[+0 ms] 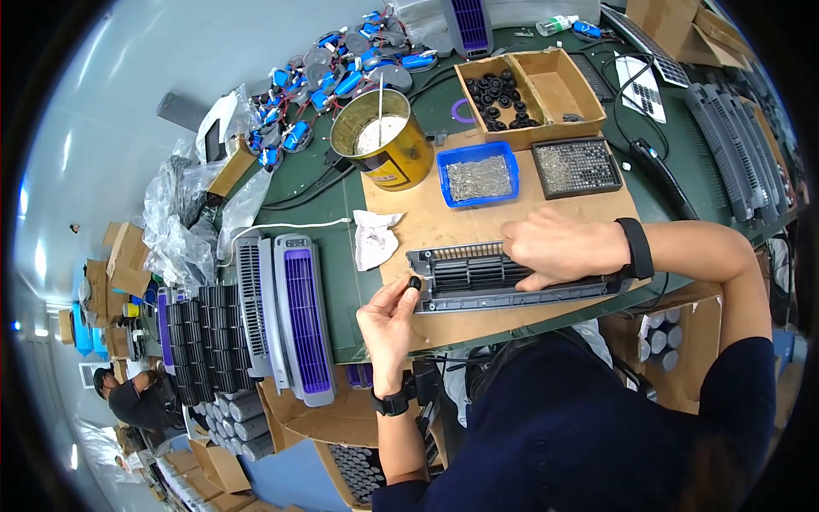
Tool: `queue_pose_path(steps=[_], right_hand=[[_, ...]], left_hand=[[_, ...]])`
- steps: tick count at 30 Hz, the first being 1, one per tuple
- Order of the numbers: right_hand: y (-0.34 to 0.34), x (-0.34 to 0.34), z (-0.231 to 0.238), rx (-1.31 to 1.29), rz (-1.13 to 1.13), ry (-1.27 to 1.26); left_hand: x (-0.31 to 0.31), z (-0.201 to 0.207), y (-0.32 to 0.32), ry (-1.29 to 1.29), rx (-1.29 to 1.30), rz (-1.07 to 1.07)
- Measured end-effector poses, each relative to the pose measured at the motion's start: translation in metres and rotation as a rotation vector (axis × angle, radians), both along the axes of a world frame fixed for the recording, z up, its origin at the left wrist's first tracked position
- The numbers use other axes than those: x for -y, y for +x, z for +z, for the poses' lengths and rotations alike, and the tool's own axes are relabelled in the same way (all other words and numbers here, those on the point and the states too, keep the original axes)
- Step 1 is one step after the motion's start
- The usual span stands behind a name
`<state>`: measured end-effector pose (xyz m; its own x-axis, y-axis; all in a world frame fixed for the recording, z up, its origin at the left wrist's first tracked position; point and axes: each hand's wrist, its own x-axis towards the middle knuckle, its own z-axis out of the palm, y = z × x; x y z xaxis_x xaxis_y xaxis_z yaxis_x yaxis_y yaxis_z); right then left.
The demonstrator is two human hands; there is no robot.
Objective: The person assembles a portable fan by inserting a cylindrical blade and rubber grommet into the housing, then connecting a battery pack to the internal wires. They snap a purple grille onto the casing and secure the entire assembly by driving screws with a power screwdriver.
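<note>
**Left hand [388, 324] pinches a small black round cap [415, 282] right at the housing's end!**

And look how much is covered: the right hand [559, 249] and its wrist, wearing a black band [636, 247], lie across the right part of a long dark-grey plastic housing [465, 302], so the far end of the black ribbed roller [473, 273] inside is out of sight. Whether the cap touches the housing's left end or sits just in front of it, we can't tell. Below, a dark-blue shirt [546, 418] blocks part of the view, and the lens's black rim crops the edges.

Now the hands! On the left, thumb and forefinger close firmly round that cap, other fingers curled. On the right, fingers bend down over the housing, thumb by its near edge; a true grip or a mere press, no telling, with the fingertips partly concealed.

The housing lies lengthwise on a flat brown cardboard sheet [426, 229], near the green tabletop's [339, 290] front edge. Crumpled white paper [375, 239] is just beyond its left end; behind it stands a blue plastic tray [482, 203] of thin metal pieces.
</note>
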<state>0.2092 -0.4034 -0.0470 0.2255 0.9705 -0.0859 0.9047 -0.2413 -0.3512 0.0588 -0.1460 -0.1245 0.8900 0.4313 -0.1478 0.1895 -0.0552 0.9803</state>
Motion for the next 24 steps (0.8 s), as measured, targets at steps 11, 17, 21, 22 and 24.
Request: queue_pose_path(steps=[11,17,21,22,24], right_hand=[[0.0045,0.0036,0.0013,-0.101,-0.072,-0.005],[0.0051,0.0053,0.0028,-0.1,-0.064,-0.044],[0.0047,0.0062,0.0015,-0.091,-0.062,-0.027],[0.0047,0.0067,0.0007,-0.072,-0.052,-0.018],[0.0052,0.0081,-0.0025,-0.084,-0.058,-0.022]], left_hand=[[0.0035,0.0008,0.0058,-0.049,-0.028,-0.025],[0.0065,0.0007,0.0056,-0.127,0.094,-0.024],[0.0047,-0.0001,0.005,-0.117,0.197,-0.078],[0.0039,0.0001,0.0047,-0.105,0.207,-0.098],[0.002,-0.0022,0.0062,-0.077,0.215,-0.13]])
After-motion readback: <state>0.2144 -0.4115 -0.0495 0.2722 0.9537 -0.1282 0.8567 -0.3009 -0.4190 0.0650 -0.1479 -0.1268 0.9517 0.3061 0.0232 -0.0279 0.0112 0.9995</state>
